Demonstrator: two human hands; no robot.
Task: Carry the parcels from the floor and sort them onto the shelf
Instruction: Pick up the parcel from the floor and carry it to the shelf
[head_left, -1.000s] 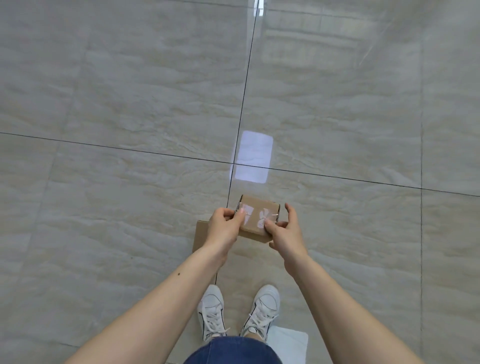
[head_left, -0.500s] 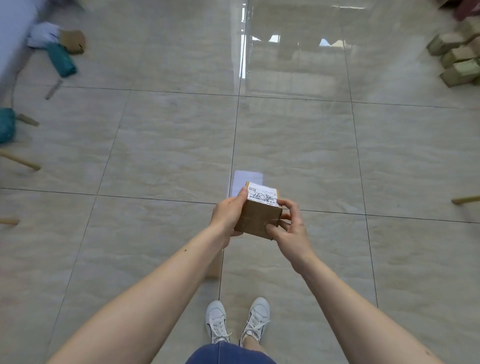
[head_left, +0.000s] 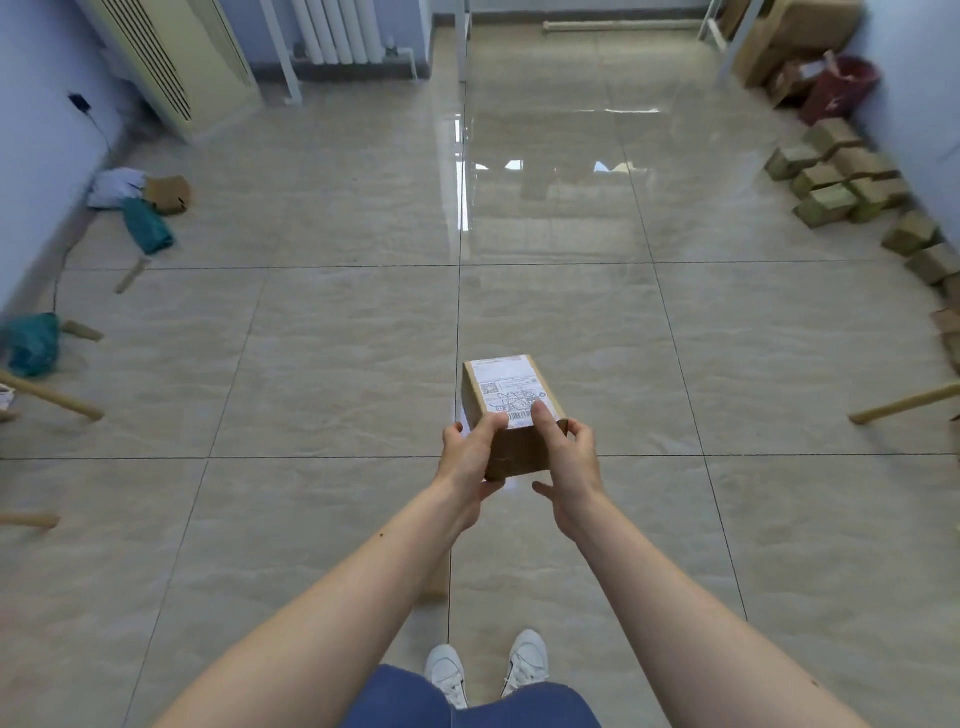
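I hold a small brown cardboard parcel with a white shipping label on top, in front of me above the tiled floor. My left hand grips its left side, thumb on the label's near edge. My right hand grips its right side, thumb also on the label. Another flat cardboard parcel lies on the floor below, mostly hidden behind my left forearm. Several more brown parcels sit in a row along the right wall.
White shelf legs and a radiator stand at the far wall, with large boxes and a red bag at the far right. Teal and white bags and wooden sticks lie along the left.
My head has lifted, so the view swung from the floor at my feet up to the room. I turned the parcel so its label faces up, both hands still on it.
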